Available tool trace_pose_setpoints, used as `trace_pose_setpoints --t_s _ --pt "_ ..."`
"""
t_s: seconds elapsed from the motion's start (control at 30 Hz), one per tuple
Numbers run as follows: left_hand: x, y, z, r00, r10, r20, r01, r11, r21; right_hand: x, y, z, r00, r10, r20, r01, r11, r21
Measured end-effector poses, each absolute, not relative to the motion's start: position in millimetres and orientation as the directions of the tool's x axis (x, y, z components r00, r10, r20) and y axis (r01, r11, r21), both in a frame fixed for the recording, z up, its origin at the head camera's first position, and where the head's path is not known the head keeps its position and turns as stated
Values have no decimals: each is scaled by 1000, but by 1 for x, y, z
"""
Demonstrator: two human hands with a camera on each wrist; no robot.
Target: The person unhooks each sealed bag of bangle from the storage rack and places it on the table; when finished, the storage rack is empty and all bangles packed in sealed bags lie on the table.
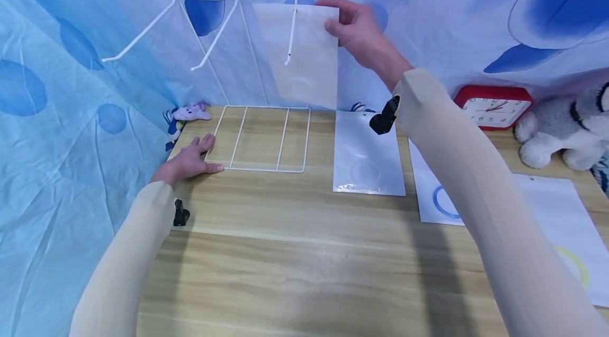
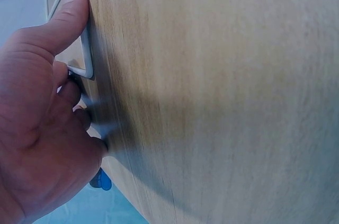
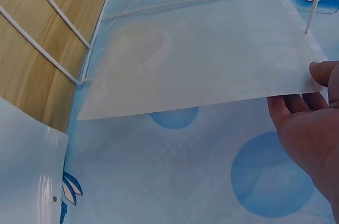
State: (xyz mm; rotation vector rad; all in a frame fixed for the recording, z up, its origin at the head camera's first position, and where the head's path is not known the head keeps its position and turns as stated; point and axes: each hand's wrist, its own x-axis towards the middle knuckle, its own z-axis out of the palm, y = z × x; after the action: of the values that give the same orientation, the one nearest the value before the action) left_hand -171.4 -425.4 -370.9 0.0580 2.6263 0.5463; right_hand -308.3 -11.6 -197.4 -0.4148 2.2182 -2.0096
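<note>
A white wire rack stands on the table against the cloth backdrop, with several prongs jutting from its top. My left hand holds the rack's front left base corner, the thumb lying along the wire. At the rack's right prong, a translucent white plastic bag hangs beside the upright wires. My right hand pinches the bag's upper right corner between thumb and fingers. A faint pale ring shows in the bag. Whether the prong passes through the bag's hole I cannot tell.
Right of the rack lies a bag with a clear ring. Farther right are bags with a blue ring and a yellow ring. A red clock and grey plush toy stand behind. A small purple toy sits left.
</note>
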Motion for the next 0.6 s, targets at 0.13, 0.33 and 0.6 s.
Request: trace_pose_setpoints --t_s 0.13,0.33,0.6 --pt "-169 -429 -375 -893 132 -431 -47 924 380 -304 -16 -202 -949 -306 76 -100 61 -993" --pt "-170 -431 -376 -894 142 -424 -33 924 380 -297 -16 -203 -941 -324 99 -121 49 -991" --pt "-173 -431 -371 -901 157 -405 -19 917 398 -285 -11 -198 -925 -361 117 -131 15 -991"
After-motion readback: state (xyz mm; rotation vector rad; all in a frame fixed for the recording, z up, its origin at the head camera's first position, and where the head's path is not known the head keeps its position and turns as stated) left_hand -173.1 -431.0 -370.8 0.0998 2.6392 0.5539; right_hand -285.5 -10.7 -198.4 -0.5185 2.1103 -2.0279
